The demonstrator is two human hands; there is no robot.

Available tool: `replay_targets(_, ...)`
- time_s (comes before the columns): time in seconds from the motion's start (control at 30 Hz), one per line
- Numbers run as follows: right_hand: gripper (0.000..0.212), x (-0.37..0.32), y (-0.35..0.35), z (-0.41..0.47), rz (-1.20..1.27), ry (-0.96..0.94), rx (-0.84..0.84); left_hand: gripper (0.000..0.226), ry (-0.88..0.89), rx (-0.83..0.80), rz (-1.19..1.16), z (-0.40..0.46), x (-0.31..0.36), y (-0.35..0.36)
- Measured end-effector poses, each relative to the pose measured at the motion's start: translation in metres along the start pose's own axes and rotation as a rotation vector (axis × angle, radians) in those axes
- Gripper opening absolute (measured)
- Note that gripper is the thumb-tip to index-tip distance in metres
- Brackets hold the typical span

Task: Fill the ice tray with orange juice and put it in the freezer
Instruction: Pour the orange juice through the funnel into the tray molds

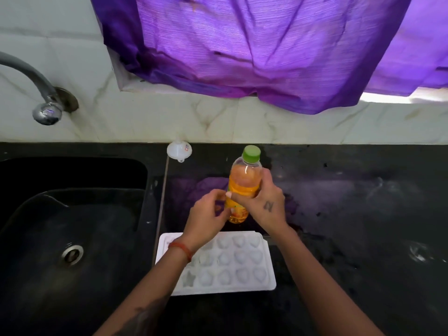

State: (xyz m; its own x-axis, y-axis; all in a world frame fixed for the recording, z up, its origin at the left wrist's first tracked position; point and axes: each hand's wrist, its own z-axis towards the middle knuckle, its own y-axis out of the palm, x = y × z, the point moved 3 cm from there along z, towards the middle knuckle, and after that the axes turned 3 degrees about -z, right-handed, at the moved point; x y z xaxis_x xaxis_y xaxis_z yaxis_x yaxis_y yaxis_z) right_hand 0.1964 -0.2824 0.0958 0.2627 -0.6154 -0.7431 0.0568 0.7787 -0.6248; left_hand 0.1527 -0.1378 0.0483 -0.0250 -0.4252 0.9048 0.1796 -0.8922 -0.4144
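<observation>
Nearest me, the white ice tray [238,267] lies at the counter's [351,214] front edge, just beside the sink [72,226] — its cells look empty. Beyond it my right hand [268,202] wraps the capped orange juice bottle [243,187]; my left hand [206,218] — fingers loosely curled — touches its label. A white funnel [179,149] sits at the back edge.

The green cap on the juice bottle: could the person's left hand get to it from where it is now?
Probably yes. The left hand sits beside the bottle, and nothing covers the green cap above it.
</observation>
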Motion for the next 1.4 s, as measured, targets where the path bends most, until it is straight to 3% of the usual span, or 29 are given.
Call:
replay_targets(0.2,0.085,-0.008,-0.022,0.013,0.030,-0.003,-0.254,0.066,0.009,-0.018,-0.038,0.008,0.020,0.012)
replay_targets(0.27,0.088,-0.021,-0.040,0.022,0.005,-0.044,-0.182,0.081,0.030,-0.007,-0.062,0.013,0.029,0.014)
replay_targets(0.37,0.070,-0.051,-0.059,0.040,-0.199,-0.218,-0.057,0.095,0.044,0.031,-0.052,0.020,0.042,0.017)
replay_targets(0.6,0.044,-0.084,-0.053,0.059,-0.657,-0.461,-0.208,0.076,0.081,0.126,0.030,0.026,0.040,0.022)
replay_targets(0.7,0.041,-0.084,-0.051,0.057,-0.725,-0.594,-0.218,0.074,0.109,0.131,0.084,0.028,0.038,0.019)
replay_targets(0.83,0.034,-0.085,-0.058,0.059,-0.740,-0.715,-0.407,0.077,0.110,0.109,0.107,0.029,0.038,0.016)
replay_targets(0.97,0.042,-0.090,-0.067,0.072,-0.729,-0.640,-0.566,0.080,0.102,0.049,0.070,0.030,0.040,0.015)
replay_targets(1.07,0.062,-0.098,-0.065,0.080,-0.785,-0.481,-0.514,0.079,0.079,0.034,0.049,0.030,0.040,0.014)
replay_targets(1.27,0.039,-0.110,-0.056,0.077,-0.908,-0.615,-0.571,0.076,0.072,0.019,0.038,0.030,0.041,0.013)
replay_targets(1.4,0.030,-0.114,-0.063,0.077,-0.849,-0.667,-0.620,0.076,0.064,0.014,0.032,0.031,0.041,0.013)
